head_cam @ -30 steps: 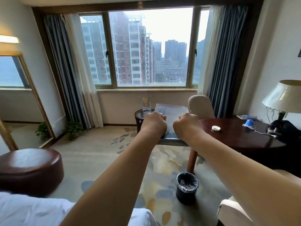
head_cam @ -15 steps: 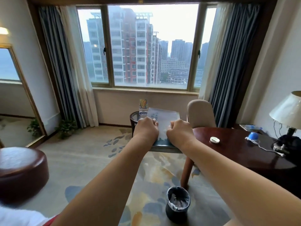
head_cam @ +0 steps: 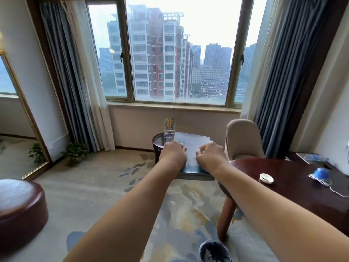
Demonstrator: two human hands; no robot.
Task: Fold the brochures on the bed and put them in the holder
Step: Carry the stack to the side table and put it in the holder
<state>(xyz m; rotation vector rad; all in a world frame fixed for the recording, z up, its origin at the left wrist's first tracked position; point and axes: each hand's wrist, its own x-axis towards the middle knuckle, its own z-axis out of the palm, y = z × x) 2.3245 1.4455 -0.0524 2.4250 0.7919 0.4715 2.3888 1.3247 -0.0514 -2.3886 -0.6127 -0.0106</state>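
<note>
You hold the brochure out in the air before you, your left hand and right hand each pinching a side edge with curled fingers, while the holder stands beyond its left corner, under the window.

Wide window, blue curtains, patterned carpet, dark desk

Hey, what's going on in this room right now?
A person holds a pale brochure out in front, the left hand and the right hand each gripping one side. Beyond it a clear holder stands on a small round table by the window, one colourful leaflet upright in it. The held brochure is not yet in the holder.
</note>
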